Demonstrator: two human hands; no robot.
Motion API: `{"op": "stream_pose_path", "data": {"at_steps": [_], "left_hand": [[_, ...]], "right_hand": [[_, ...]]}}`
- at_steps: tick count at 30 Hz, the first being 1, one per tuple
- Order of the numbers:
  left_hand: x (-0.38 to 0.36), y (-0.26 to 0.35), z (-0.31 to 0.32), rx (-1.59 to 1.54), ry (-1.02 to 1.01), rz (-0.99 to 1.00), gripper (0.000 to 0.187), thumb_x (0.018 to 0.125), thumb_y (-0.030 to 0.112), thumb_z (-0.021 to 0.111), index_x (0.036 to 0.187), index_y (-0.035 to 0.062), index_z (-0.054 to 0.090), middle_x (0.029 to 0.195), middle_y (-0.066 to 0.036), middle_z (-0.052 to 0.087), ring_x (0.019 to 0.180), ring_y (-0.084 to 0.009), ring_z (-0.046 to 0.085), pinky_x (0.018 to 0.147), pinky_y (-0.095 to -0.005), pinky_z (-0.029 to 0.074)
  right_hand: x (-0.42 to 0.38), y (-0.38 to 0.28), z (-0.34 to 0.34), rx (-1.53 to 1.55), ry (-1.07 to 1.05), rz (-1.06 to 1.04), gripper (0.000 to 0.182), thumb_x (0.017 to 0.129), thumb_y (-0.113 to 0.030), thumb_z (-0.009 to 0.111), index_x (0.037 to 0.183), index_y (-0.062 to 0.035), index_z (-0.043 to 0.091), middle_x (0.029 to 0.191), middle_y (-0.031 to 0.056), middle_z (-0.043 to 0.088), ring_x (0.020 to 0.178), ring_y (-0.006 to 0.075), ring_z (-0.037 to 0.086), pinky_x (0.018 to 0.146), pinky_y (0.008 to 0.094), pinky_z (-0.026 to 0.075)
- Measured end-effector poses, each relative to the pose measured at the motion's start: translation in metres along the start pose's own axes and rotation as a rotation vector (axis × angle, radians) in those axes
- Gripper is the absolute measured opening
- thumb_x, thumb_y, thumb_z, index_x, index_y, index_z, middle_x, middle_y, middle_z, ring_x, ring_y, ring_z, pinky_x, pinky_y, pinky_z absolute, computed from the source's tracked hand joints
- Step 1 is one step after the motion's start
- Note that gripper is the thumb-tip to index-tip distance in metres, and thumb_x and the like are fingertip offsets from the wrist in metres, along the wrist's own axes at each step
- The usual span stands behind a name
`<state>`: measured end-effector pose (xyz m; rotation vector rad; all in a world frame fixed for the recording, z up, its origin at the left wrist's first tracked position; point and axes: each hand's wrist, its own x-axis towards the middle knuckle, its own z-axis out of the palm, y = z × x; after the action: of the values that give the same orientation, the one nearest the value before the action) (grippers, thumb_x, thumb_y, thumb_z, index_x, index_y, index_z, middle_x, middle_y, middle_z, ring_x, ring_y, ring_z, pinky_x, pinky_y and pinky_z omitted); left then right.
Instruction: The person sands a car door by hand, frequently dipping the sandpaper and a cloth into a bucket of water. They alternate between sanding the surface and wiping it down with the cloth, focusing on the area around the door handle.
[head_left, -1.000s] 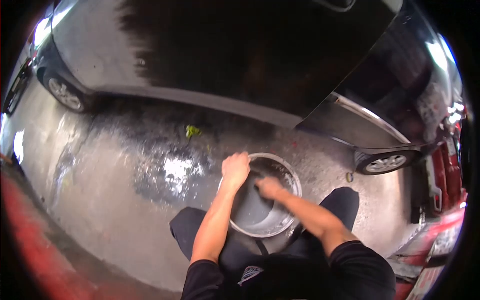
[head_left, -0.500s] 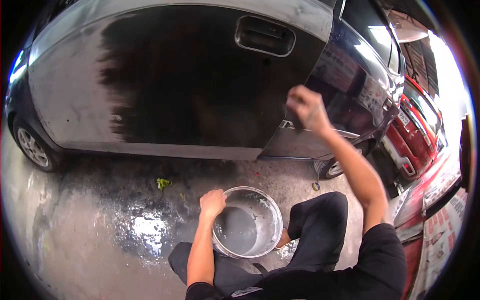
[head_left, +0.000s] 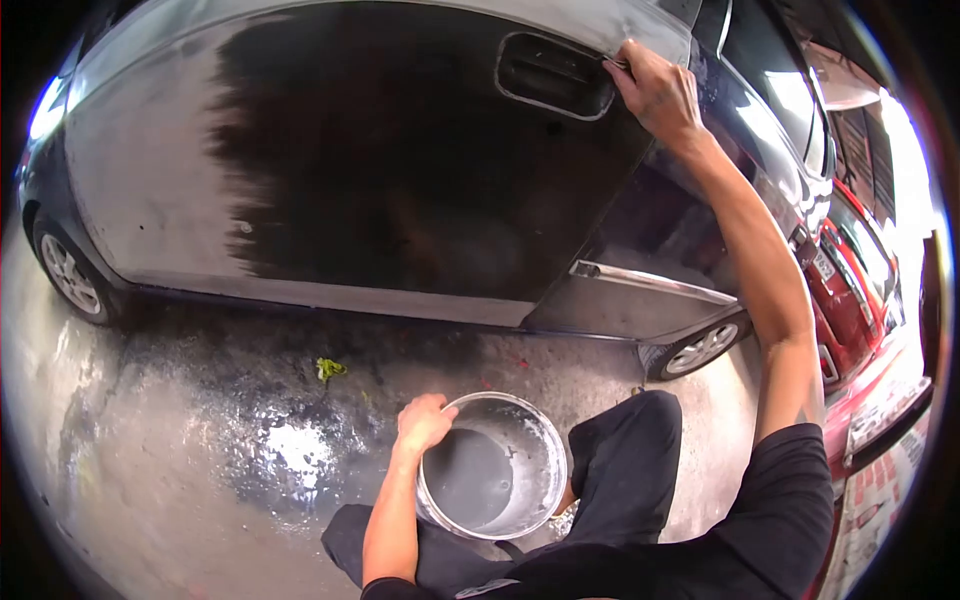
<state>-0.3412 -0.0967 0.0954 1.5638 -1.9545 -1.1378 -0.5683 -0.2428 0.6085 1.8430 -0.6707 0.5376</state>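
My left hand (head_left: 425, 421) is closed over the left rim of a round bucket (head_left: 556, 440), with the thumb hooked at its edge. Murky grey water (head_left: 470, 478) lies inside. High on the car door (head_left: 400, 150), my right hand (head_left: 655, 88) presses at the right edge of the recessed door handle (head_left: 556, 75). Its fingers are pinched together; a thin edge shows at the fingertips, but I cannot make out what it is. Most of the door is dark and looks wet, with a pale grey, dull area (head_left: 140, 160) toward the left.
Wet concrete floor (head_left: 200, 450) stretches below the car, with a yellow-green scrap (head_left: 329, 370) on it. My bent knee (head_left: 630, 440) is right of the bucket. The car's rear wheel (head_left: 700, 350) stands beyond it. A red vehicle (head_left: 850, 290) is at the far right.
My right hand has risen from in front of the door's lower rear edge to the handle recess. My left hand stays on the bucket rim. The view has shifted slightly.
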Motion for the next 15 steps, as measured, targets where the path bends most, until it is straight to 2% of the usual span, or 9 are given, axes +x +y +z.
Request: {"op": "stream_pose_path", "data": {"at_steps": [2,4,5,6,8,9,13,14,15], "left_hand": [[0.001,-0.002,0.002,-0.013,0.023,0.003,0.035,0.094,0.038,0.068,0.109,0.0069,0.076,0.115,-0.019,0.074,0.113,-0.0394,0.068,0.096,-0.0504,0.052],[0.007,-0.004,0.0,-0.021,0.033,0.004,0.035,0.094,0.038,0.069,0.109,0.0069,0.076,0.115,-0.019,0.074,0.113,-0.0393,0.068,0.096,-0.05,0.052],[0.008,-0.004,-0.003,-0.032,0.003,-0.012,0.035,0.093,0.038,0.069,0.109,0.0068,0.076,0.115,-0.019,0.074,0.113,-0.0392,0.068,0.096,-0.0497,0.052],[0.008,-0.002,0.0,-0.054,-0.026,-0.022,0.035,0.093,0.037,0.07,0.109,0.0068,0.076,0.115,-0.02,0.074,0.113,-0.0392,0.068,0.097,-0.0494,0.052],[0.012,0.0,0.0,-0.085,-0.018,-0.024,0.034,0.092,0.036,0.071,0.108,0.0061,0.076,0.113,-0.02,0.074,0.113,-0.0395,0.068,0.097,-0.0489,0.052],[0.012,-0.002,0.002,-0.079,-0.02,-0.021,0.035,0.092,0.036,0.072,0.108,0.0057,0.076,0.114,-0.02,0.074,0.113,-0.0392,0.068,0.098,-0.049,0.051],[0.018,-0.006,0.001,-0.071,-0.058,-0.023,0.037,0.092,0.037,0.073,0.11,0.0047,0.074,0.117,-0.02,0.073,0.116,-0.0382,0.067,0.098,-0.0495,0.051],[0.019,-0.008,0.001,-0.07,-0.052,-0.028,0.037,0.092,0.037,0.073,0.11,0.0047,0.074,0.117,-0.02,0.073,0.116,-0.0382,0.067,0.098,-0.0495,0.051],[0.02,-0.009,0.003,-0.078,-0.065,-0.029,0.037,0.092,0.037,0.073,0.111,0.0046,0.074,0.118,-0.02,0.073,0.117,-0.0379,0.067,0.098,-0.0492,0.051]], "right_hand": [[0.035,-0.02,0.018,0.023,0.018,-0.015,0.023,0.092,-0.023,0.073,0.095,-0.0072,0.056,0.077,0.0147,0.067,0.074,0.037,0.069,0.06,0.048,0.052],[0.071,-0.046,0.028,0.027,0.021,-0.231,0.027,0.096,-0.026,0.072,0.09,-0.0057,0.057,0.077,0.0139,0.065,0.074,0.0367,0.069,0.062,0.0466,0.052],[0.073,-0.054,0.011,0.133,-0.175,-0.052,0.011,0.09,-0.009,0.065,0.091,0.0021,0.061,0.081,0.0287,0.065,0.082,0.0426,0.069,0.069,0.0499,0.054],[0.065,-0.054,0.007,0.131,-0.196,-0.054,0.011,0.09,-0.009,0.065,0.091,0.0021,0.061,0.081,0.0287,0.065,0.082,0.0426,0.069,0.069,0.0499,0.054],[0.056,-0.04,-0.002,0.106,-0.061,-0.175,0.018,0.091,-0.011,0.066,0.083,-0.0009,0.054,0.068,0.0216,0.062,0.062,0.044,0.064,0.058,0.0532,0.048],[0.042,-0.028,0.003,0.002,-0.078,-0.145,0.028,0.096,-0.028,0.072,0.088,-0.0052,0.057,0.078,0.0144,0.066,0.074,0.0374,0.068,0.062,0.0469,0.052],[0.032,-0.026,0.012,0.007,0.006,-0.053,0.03,0.095,-0.031,0.074,0.088,-0.0056,0.059,0.075,0.0154,0.067,0.07,0.0384,0.068,0.062,0.0474,0.052],[0.042,-0.031,0.025,0.012,0.012,-0.053,0.03,0.095,-0.031,0.074,0.088,-0.0056,0.059,0.075,0.0154,0.067,0.07,0.0384,0.068,0.062,0.0474,0.052],[0.058,-0.047,0.034,0.017,0.068,-0.138,0.029,0.094,-0.03,0.074,0.088,-0.006,0.059,0.074,0.0161,0.067,0.07,0.0385,0.068,0.062,0.0471,0.052]]}}
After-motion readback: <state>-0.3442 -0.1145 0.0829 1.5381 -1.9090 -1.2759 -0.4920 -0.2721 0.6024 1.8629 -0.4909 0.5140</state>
